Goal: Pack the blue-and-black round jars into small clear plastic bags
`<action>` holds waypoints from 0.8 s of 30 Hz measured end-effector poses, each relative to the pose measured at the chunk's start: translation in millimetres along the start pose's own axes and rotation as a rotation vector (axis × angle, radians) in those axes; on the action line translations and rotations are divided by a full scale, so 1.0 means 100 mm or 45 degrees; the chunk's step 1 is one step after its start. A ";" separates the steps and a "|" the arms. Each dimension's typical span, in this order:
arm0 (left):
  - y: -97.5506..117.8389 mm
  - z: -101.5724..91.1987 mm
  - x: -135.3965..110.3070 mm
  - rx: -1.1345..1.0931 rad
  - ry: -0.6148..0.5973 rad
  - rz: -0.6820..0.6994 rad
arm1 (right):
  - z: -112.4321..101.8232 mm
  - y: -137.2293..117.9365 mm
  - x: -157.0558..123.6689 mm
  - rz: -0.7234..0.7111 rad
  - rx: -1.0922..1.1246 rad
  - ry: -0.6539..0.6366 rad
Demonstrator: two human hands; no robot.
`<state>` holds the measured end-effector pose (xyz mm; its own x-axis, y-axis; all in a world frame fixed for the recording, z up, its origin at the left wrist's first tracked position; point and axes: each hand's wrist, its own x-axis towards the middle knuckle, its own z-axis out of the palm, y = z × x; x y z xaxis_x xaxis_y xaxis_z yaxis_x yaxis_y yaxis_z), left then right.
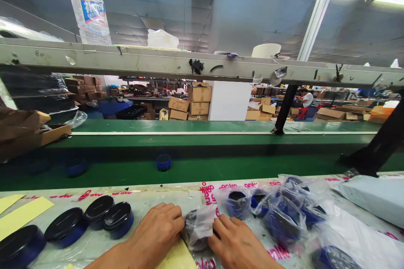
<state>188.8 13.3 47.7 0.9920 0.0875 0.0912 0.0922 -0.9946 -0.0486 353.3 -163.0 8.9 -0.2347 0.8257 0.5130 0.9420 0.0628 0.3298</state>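
Between my hands is a dark round part in a clear plastic bag [195,235], with the bag's whitish end lying over it. My left hand [160,229] has its fingers curled on the left side of this bagged part. From the right, my right hand [236,241] pinches the bag's edge with bent fingers. A yellow paper sheet [178,257] lies partly under my left wrist. Several blue round parts with glossy black tops [118,218] stand to the left. On the right are several blue parts in clear bags [284,220], heaped together.
Beyond the table edge runs a green conveyor belt [202,168] carrying a small blue ring-shaped part [163,162]. A metal shelf beam [142,59] crosses above, with a plastic bottle [91,12] on it. A black post [375,138] stands at right. More yellow sheets [28,214] lie far left.
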 end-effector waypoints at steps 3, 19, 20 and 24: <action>0.03 -0.09 0.03 -0.101 -0.118 -0.072 | -0.03 -0.07 0.09 -0.004 0.000 -0.125; -0.04 -0.02 0.36 -0.890 -0.004 -0.466 | -0.34 0.07 0.39 0.944 0.695 -0.300; -0.04 -0.08 0.36 -0.918 0.023 -0.455 | -0.39 0.08 0.41 0.983 0.659 -0.249; -0.01 -0.39 0.40 -1.070 0.187 -0.491 | -0.64 0.29 0.51 1.114 0.566 -0.069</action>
<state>224.9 15.8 90.3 0.8797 0.4690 0.0786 0.2632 -0.6180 0.7408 353.5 -154.8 95.7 0.5898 0.7053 0.3933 0.7852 -0.3870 -0.4834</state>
